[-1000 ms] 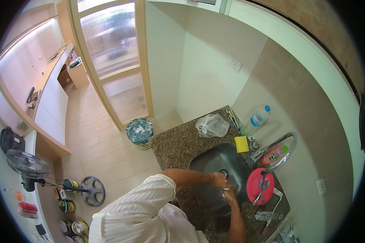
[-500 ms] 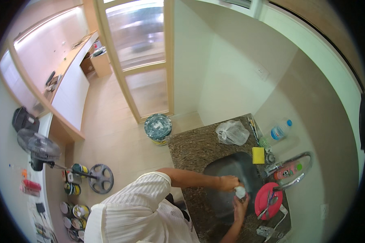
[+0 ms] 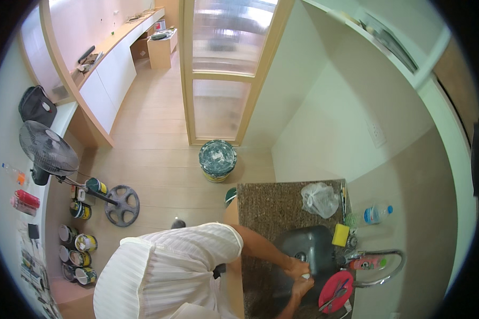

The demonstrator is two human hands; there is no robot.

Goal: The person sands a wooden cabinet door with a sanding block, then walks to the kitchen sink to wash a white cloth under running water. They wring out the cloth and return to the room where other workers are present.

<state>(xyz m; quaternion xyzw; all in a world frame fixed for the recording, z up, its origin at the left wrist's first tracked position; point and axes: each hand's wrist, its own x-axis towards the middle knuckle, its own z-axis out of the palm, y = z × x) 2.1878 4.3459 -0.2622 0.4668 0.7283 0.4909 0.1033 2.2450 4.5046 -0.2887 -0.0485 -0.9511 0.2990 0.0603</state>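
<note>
Over the dark sink [image 3: 318,240], both hands are together on a small white thing [image 3: 306,276], too covered by fingers to name. My left hand [image 3: 294,267] closes on it from the far side. From the near side, my right hand [image 3: 303,287] wraps its fingers round the same piece. To the right of the hands lies a pink-red plate or lid [image 3: 331,287] with cutlery-like metal tools [image 3: 337,299] on it. The curved metal tap [image 3: 395,272] arches beside it. A yellow sponge [image 3: 340,234] sits by the sink's far right corner.
On the brown stone counter [image 3: 266,207] are a clear plastic bag [image 3: 320,199], a water bottle [image 3: 377,214] and a red bottle [image 3: 366,263]. A lidded paint bucket [image 3: 218,159] stands on the floor. A fan [image 3: 49,149] and several paint cans [image 3: 85,243] are at left.
The view has turned, so the whole scene sits differently. My hands have come closer together over the sink, and less of the white thing shows between them.
</note>
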